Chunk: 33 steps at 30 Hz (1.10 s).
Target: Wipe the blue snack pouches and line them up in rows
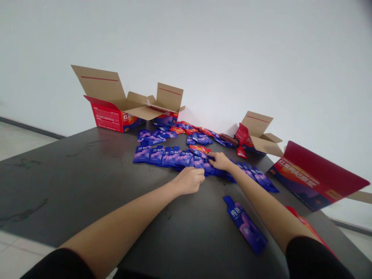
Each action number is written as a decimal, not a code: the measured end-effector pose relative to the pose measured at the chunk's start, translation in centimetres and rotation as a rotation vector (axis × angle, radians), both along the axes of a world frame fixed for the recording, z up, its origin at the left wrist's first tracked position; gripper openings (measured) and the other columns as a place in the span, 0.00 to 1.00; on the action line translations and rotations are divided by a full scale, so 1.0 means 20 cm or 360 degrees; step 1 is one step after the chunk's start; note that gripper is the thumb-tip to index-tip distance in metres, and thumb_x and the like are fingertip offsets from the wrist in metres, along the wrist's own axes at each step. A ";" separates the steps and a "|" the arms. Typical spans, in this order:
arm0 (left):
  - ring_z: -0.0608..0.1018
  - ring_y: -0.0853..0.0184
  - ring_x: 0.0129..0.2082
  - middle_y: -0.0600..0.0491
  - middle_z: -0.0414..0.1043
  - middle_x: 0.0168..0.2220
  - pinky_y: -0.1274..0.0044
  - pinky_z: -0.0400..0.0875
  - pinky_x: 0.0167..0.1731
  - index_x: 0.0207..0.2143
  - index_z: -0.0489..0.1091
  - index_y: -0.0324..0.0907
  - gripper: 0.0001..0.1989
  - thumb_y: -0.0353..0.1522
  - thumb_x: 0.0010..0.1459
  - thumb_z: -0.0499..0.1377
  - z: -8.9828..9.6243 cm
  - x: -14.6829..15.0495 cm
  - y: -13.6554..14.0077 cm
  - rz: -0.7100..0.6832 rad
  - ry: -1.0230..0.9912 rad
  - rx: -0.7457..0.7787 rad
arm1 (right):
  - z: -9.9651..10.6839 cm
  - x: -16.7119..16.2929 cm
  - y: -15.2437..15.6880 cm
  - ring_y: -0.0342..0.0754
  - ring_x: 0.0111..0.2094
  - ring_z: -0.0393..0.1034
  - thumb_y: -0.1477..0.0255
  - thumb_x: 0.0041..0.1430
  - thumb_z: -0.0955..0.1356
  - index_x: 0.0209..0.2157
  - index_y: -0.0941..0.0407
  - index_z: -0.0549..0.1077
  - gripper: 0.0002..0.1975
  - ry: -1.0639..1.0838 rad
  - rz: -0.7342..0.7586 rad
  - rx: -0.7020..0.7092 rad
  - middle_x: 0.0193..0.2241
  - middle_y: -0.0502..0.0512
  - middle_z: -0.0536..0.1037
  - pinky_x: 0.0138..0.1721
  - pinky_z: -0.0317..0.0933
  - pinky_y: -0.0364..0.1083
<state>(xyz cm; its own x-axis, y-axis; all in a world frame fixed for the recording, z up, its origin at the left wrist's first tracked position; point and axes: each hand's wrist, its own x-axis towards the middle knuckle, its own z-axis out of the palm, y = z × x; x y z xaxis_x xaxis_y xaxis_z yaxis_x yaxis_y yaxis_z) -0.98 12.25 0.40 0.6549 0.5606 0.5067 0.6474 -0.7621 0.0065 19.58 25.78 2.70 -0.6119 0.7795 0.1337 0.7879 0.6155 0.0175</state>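
A row of blue-purple drink pouches (157, 154) lies overlapped across the middle of the dark table. My left hand (189, 180) is closed at the near edge of this row; whatever its curled fingers grip is hidden. Just to the right and a little farther off, my right hand (221, 160) pinches the end of a blue-purple pouch (200, 154) tilted above the others. Behind that one sits a red-orange pouch (200, 148). Closer to me, a single blue-purple pouch (246, 225) rests by itself, beneath my right forearm's left side.
Open red-and-blue cartons stand at the back left (107, 116), behind it (166, 116), at the back right (250, 137) and on the right (305, 176). More mixed pouches (200, 138) lie toward the wall. A red packet (302, 221) is partly covered by my right arm.
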 end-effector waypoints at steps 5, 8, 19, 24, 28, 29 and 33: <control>0.69 0.68 0.28 0.53 0.69 0.30 0.74 0.61 0.30 0.24 0.68 0.41 0.10 0.21 0.50 0.51 0.01 0.00 0.00 -0.0007 -0.0020 0.0016 | -0.01 0.00 0.00 0.52 0.51 0.69 0.74 0.54 0.65 0.51 0.59 0.72 0.21 0.0017 0.0055 -0.0013 0.51 0.59 0.74 0.54 0.58 0.46; 0.69 0.67 0.32 0.52 0.69 0.32 0.73 0.61 0.32 0.24 0.68 0.40 0.09 0.21 0.50 0.51 0.02 0.00 0.00 -0.0030 -0.0035 0.0025 | -0.03 0.00 0.01 0.51 0.51 0.69 0.74 0.57 0.63 0.54 0.60 0.70 0.22 0.0038 0.0016 0.0023 0.52 0.60 0.73 0.54 0.58 0.45; 0.68 0.66 0.32 0.51 0.69 0.33 0.73 0.60 0.32 0.24 0.68 0.41 0.10 0.21 0.50 0.51 0.03 0.00 0.00 -0.0060 -0.0024 0.0027 | 0.04 0.02 0.03 0.51 0.38 0.74 0.72 0.61 0.61 0.39 0.59 0.76 0.13 0.0197 -0.0149 0.0324 0.36 0.60 0.80 0.42 0.61 0.44; 0.68 0.67 0.32 0.52 0.70 0.32 0.73 0.60 0.32 0.24 0.68 0.40 0.10 0.21 0.49 0.51 0.02 0.00 0.01 -0.0067 -0.0031 0.0026 | 0.20 0.18 -0.03 0.53 0.40 0.72 0.70 0.64 0.58 0.45 0.61 0.73 0.16 0.0404 -0.0264 0.0575 0.39 0.63 0.78 0.43 0.61 0.47; 0.68 0.67 0.31 0.52 0.70 0.32 0.73 0.60 0.32 0.23 0.68 0.40 0.10 0.21 0.49 0.51 0.01 0.01 0.00 -0.0094 -0.0039 0.0024 | 0.22 0.29 -0.19 0.51 0.42 0.69 0.69 0.64 0.59 0.49 0.58 0.72 0.17 0.0527 -0.0096 0.0731 0.39 0.59 0.75 0.45 0.61 0.46; 0.68 0.67 0.31 0.52 0.70 0.31 0.74 0.60 0.32 0.23 0.68 0.40 0.10 0.21 0.49 0.51 0.01 0.02 0.00 -0.0102 -0.0038 0.0024 | 0.20 0.29 -0.23 0.50 0.41 0.69 0.69 0.64 0.59 0.49 0.57 0.73 0.17 0.0523 -0.0052 0.0755 0.37 0.58 0.75 0.45 0.62 0.46; 0.69 0.67 0.31 0.52 0.69 0.30 0.74 0.61 0.32 0.24 0.69 0.40 0.10 0.21 0.49 0.51 0.00 0.03 -0.01 -0.0119 -0.0017 0.0032 | 0.10 0.26 -0.35 0.49 0.38 0.67 0.71 0.63 0.59 0.49 0.55 0.73 0.17 0.0360 -0.0015 0.0767 0.37 0.58 0.71 0.41 0.63 0.45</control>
